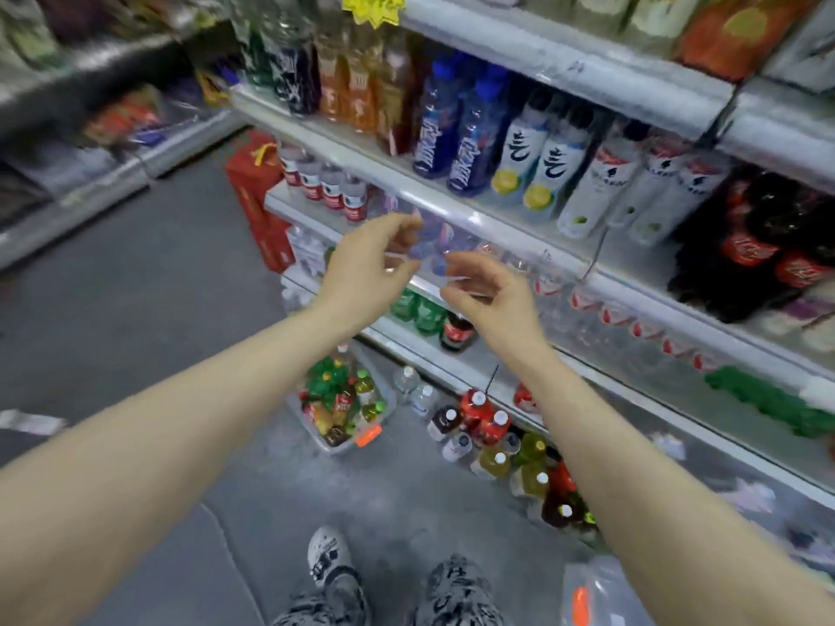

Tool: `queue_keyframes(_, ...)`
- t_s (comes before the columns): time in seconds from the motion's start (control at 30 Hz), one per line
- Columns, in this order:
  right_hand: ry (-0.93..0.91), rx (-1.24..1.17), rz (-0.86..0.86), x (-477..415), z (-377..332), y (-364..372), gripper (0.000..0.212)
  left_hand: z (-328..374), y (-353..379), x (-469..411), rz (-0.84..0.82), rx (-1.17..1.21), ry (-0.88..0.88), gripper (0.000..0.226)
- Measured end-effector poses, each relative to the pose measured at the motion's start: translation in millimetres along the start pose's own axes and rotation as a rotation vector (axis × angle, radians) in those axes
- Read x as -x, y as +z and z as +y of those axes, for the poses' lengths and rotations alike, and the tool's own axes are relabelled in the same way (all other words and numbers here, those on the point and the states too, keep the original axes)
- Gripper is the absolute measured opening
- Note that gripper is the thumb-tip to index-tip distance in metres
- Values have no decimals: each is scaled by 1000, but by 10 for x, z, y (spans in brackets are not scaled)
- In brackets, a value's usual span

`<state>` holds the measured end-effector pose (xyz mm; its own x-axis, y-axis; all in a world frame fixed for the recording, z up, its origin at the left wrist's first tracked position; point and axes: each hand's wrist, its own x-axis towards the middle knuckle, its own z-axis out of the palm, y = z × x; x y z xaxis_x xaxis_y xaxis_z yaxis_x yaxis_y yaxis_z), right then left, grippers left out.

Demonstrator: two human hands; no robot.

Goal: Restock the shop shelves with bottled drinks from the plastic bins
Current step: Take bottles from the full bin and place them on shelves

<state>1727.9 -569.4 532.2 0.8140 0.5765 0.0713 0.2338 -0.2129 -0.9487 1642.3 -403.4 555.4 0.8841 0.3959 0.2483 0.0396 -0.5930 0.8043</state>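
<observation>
Facing the shop shelves (474, 216), the person is leaving the plastic bin (334, 447) of upright bottles (336, 395) on the floor (135, 309) at six o'clock beneath the nearer left hand (368, 264), while it and the right hand (490, 300) are hovering, fingers (470, 266) loosely curled, apparently empty.

— What finishes can you make out?
— I see glossy plastic bottles (470, 128) at centre right, a shiny clear shelf-edge strip (479, 217) below them, and a matt, speckled grey floor (135, 286) on the left.
</observation>
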Motion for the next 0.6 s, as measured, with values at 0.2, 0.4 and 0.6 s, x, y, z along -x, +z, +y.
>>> queue_keyframes(0.2, 108, -4, -60, -458, 297, 738, 37, -930, -299, -150, 0, 41, -175, 42)
queue_keyframes(0.4, 174, -17, -139, -1076, 762, 1270, 45, -1779, -416, -405, 15, 39, -306, 39)
queue_keyframes(0.6, 329, -38, -248, -1572, 1374, 1829, 42, -2669, -374, -529, 33, -1, -464, 36)
